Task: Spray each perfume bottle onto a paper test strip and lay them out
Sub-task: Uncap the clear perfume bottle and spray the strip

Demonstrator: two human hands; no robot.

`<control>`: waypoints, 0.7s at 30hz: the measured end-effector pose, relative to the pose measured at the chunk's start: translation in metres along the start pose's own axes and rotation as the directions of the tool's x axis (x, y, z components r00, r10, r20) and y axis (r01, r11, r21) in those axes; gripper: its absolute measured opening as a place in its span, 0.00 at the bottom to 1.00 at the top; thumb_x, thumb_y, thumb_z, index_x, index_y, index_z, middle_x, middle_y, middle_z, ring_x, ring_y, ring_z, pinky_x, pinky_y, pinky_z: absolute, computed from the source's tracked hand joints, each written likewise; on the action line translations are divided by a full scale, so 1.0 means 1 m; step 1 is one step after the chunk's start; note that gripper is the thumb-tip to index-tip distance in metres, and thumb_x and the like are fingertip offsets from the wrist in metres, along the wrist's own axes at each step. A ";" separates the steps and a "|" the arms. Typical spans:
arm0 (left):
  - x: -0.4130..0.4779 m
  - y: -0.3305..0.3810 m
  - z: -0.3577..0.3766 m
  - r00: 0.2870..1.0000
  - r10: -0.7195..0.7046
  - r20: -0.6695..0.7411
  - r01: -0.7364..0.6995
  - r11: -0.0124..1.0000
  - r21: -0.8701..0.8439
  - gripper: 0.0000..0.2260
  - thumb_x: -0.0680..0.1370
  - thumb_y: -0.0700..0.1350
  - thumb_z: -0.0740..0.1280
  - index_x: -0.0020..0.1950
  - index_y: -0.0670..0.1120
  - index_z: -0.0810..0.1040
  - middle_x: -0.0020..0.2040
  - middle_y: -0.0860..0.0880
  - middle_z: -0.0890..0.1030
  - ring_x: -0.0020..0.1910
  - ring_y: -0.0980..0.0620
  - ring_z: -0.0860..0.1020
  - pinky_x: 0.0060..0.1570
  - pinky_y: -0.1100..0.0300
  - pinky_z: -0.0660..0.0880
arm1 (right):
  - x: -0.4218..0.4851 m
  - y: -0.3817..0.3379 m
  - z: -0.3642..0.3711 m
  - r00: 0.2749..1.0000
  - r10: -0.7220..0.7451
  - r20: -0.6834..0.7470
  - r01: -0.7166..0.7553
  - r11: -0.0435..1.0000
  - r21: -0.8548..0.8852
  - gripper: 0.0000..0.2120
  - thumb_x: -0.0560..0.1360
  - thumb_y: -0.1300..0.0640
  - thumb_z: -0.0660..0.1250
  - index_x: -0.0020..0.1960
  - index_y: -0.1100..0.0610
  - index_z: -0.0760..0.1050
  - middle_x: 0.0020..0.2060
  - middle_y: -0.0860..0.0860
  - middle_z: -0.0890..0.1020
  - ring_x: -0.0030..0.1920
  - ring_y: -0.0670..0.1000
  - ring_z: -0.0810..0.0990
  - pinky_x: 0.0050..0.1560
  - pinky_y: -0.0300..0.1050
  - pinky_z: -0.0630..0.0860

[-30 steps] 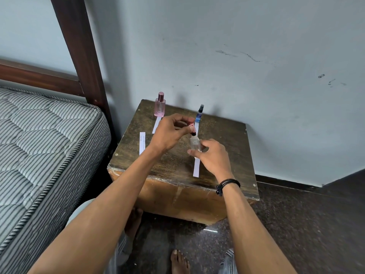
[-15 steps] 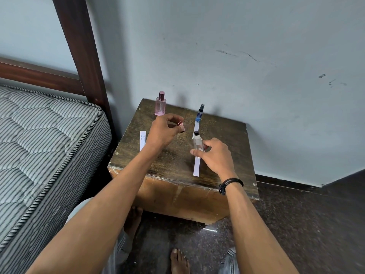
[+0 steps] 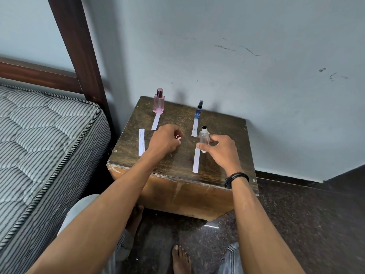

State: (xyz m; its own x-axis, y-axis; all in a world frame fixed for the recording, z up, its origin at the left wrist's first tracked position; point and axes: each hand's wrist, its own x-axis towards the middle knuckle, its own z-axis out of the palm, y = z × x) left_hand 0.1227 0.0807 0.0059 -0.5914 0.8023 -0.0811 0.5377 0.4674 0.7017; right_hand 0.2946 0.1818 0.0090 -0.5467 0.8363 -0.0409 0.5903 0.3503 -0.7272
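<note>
R hand (image 3: 221,150) grips small clear glass bottle (image 3: 204,138) w/ black nozzle, upright over a white paper strip (image 3: 196,161) on dark wooden counter (image 3: 227,125). L hand (image 3: 165,140) closed round small pink cap (image 3: 178,137). Hands apart.

Strip (image 3: 141,142) print too small to read

1. A small, worn dark-brown wooden table (image 3: 223,127) with scuffed edges carries everything.
2. Far-left corner: a pink glass perfume bottle with a rosy cap (image 3: 158,101), a white paper strip (image 3: 155,121) just in front of it.
3. Further right, at the back: a slim blue spray bottle with a black nozzle (image 3: 199,109), another white strip (image 3: 195,128) in front.
4. Left edge: a printed white paper strip (image 3: 141,142) by itself.
5. Front middle: a longer white strip (image 3: 196,160), with a clear glass bottle with a black nozzle (image 3: 204,137) at its far end.
</note>
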 end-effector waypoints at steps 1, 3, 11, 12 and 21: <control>0.000 0.000 0.000 1.000 0.005 0.002 -0.005 1.000 0.003 0.11 0.74 0.38 0.74 0.54 0.50 0.83 0.52 0.51 0.84 0.51 0.52 0.81 0.57 0.51 0.78 | 0.000 0.000 0.000 1.000 -0.001 -0.002 0.001 1.000 0.003 0.19 0.72 0.42 0.77 0.59 0.51 0.85 0.60 0.50 0.85 0.63 0.53 0.80 0.57 0.45 0.70; 0.000 0.000 0.001 1.000 0.015 0.008 -0.015 1.000 0.012 0.11 0.74 0.38 0.74 0.54 0.50 0.83 0.52 0.51 0.84 0.52 0.51 0.81 0.58 0.51 0.78 | 0.001 0.000 -0.001 1.000 -0.002 -0.003 0.002 1.000 0.013 0.19 0.72 0.42 0.77 0.59 0.51 0.85 0.61 0.50 0.84 0.64 0.53 0.79 0.58 0.46 0.71; -0.004 0.010 -0.007 0.993 0.096 -0.074 -0.109 0.974 -0.200 0.12 0.76 0.45 0.74 0.59 0.49 0.81 0.56 0.54 0.80 0.45 0.52 0.82 0.49 0.58 0.80 | 0.002 0.000 -0.006 1.000 -0.003 0.021 0.001 0.995 0.097 0.13 0.72 0.45 0.78 0.53 0.49 0.86 0.57 0.49 0.85 0.60 0.50 0.79 0.55 0.47 0.70; -0.005 0.012 -0.007 0.990 0.103 -0.091 -0.126 0.949 -0.289 0.11 0.76 0.46 0.74 0.58 0.48 0.82 0.54 0.55 0.81 0.43 0.51 0.83 0.44 0.56 0.82 | 0.003 0.000 -0.006 1.000 -0.002 0.023 0.000 0.996 0.090 0.14 0.71 0.45 0.79 0.54 0.49 0.86 0.57 0.49 0.85 0.60 0.51 0.80 0.55 0.47 0.71; -0.007 0.020 0.003 0.969 0.246 0.014 -0.226 0.912 -0.343 0.18 0.72 0.48 0.77 0.61 0.48 0.82 0.50 0.56 0.84 0.48 0.60 0.82 0.49 0.66 0.79 | 0.005 -0.002 -0.002 0.996 -0.044 0.077 0.042 0.998 0.036 0.14 0.70 0.46 0.80 0.54 0.47 0.86 0.45 0.44 0.86 0.47 0.47 0.83 0.47 0.47 0.75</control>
State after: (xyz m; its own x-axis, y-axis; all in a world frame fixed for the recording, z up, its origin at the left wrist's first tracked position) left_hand 0.1393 0.0859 0.0179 -0.4327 0.8976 0.0842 0.4181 0.1171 0.9008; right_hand 0.2919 0.1864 0.0113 -0.6163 0.7851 -0.0613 0.5455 0.3695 -0.7523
